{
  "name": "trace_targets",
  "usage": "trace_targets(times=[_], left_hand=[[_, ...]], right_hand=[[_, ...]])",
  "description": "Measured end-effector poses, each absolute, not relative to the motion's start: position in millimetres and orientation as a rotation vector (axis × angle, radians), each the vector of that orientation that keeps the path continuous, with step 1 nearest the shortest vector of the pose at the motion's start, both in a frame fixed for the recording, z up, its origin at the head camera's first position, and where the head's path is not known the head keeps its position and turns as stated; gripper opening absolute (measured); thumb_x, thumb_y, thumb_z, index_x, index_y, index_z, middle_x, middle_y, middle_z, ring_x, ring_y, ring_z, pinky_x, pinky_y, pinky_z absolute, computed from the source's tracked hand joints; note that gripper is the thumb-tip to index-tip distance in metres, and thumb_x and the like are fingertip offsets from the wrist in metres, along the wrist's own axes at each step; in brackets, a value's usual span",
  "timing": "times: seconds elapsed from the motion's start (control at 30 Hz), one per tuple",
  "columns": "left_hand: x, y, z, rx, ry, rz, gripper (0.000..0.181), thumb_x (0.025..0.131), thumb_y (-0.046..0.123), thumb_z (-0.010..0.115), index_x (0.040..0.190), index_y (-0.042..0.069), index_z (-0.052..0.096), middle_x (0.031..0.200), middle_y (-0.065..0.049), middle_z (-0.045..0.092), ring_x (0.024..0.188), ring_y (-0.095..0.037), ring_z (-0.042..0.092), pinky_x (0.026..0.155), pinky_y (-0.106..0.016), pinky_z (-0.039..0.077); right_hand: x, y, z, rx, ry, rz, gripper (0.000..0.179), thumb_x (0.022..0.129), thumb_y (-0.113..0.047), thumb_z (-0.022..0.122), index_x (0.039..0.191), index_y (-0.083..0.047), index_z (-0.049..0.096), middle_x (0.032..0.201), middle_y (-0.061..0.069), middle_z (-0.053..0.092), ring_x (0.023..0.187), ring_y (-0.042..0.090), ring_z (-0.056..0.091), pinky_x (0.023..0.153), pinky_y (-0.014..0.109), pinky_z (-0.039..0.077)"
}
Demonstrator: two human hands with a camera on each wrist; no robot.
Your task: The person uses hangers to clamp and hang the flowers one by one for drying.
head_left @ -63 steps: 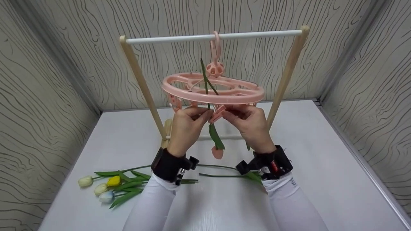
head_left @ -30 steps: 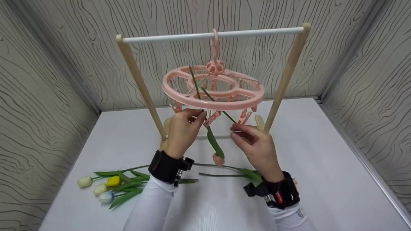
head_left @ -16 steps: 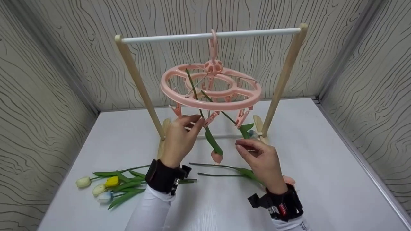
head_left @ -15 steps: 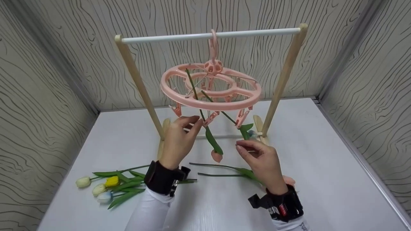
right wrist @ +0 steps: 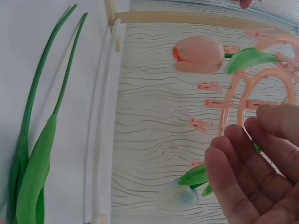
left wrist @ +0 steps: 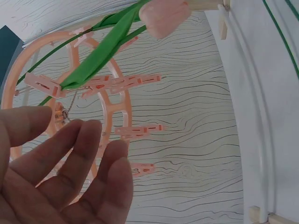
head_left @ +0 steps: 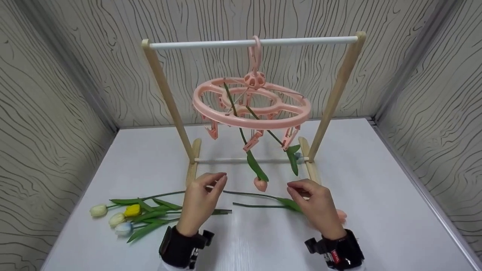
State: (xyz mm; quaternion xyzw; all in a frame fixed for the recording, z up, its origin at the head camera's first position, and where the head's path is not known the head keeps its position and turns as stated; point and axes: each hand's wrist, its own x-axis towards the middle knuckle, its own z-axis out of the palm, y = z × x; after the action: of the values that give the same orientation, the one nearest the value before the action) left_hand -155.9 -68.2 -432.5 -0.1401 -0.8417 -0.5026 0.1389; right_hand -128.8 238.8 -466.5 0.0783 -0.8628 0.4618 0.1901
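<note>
From the pink clip hanger (head_left: pixel 250 123) hang two artificial tulips, heads down. The pink tulip (head_left: pixel 260 184) is held by a front clip (head_left: pixel 253 141). A clip to its right (head_left: pixel 290 138) holds the blue-white tulip (right wrist: pixel 180 195), whose head is partly behind its leaves in the head view. My left hand (head_left: pixel 199 203) is below and left of the pink tulip, fingers loosely bent, holding nothing. My right hand (head_left: pixel 316 205) is below the blue-white tulip, likewise loosely bent around nothing. Both hands are apart from the flowers and the hanger.
The hanger hooks over the white bar (head_left: pixel 211 44) of a wooden-legged rack (head_left: pixel 165 98). Several white, yellow and blue-white tulips (head_left: pixel 132 210) lie at left on the white table (head_left: pixel 241 244). More stems (head_left: pixel 260 206) lie near my right hand.
My left hand has let go of the pink tulip's stem and dropped toward the table. My right hand has left the blue-white tulip and lowered. Both flowers stay hanging from their clips.
</note>
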Motion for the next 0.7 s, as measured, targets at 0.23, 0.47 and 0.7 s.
trace_targets(times=[0.23,0.47,0.7], left_hand=[[-141,-76,-457,-0.299,-2.494,-1.607,0.025,0.116,0.016,0.076,0.126,-0.003,0.087,0.120,-0.018,0.089,0.105,-0.029,0.084,0.089,-0.028,0.067],[-127,-70,-474,-0.245,-2.530,-1.746,0.027,0.115,0.018,0.077,0.126,-0.005,0.086,0.117,-0.019,0.089,0.101,-0.029,0.085,0.083,-0.023,0.064],[-120,-60,-486,-0.264,-2.594,-1.744,0.025,0.114,0.019,0.078,0.122,-0.003,0.088,0.114,-0.014,0.090,0.103,-0.024,0.084,0.085,-0.024,0.064]], right_hand=[[-126,259,-486,0.110,-2.667,1.090,0.009,0.103,0.002,0.086,0.111,-0.003,0.089,0.108,0.008,0.087,0.099,0.026,0.084,0.088,0.035,0.072],[-131,272,-502,0.123,-2.828,0.937,0.010,0.105,-0.004,0.085,0.115,-0.003,0.088,0.115,0.010,0.086,0.111,0.032,0.083,0.098,0.049,0.069],[-138,279,-524,0.195,-2.865,0.827,0.014,0.100,-0.002,0.090,0.113,-0.002,0.088,0.115,0.012,0.086,0.114,0.036,0.080,0.099,0.054,0.068]])
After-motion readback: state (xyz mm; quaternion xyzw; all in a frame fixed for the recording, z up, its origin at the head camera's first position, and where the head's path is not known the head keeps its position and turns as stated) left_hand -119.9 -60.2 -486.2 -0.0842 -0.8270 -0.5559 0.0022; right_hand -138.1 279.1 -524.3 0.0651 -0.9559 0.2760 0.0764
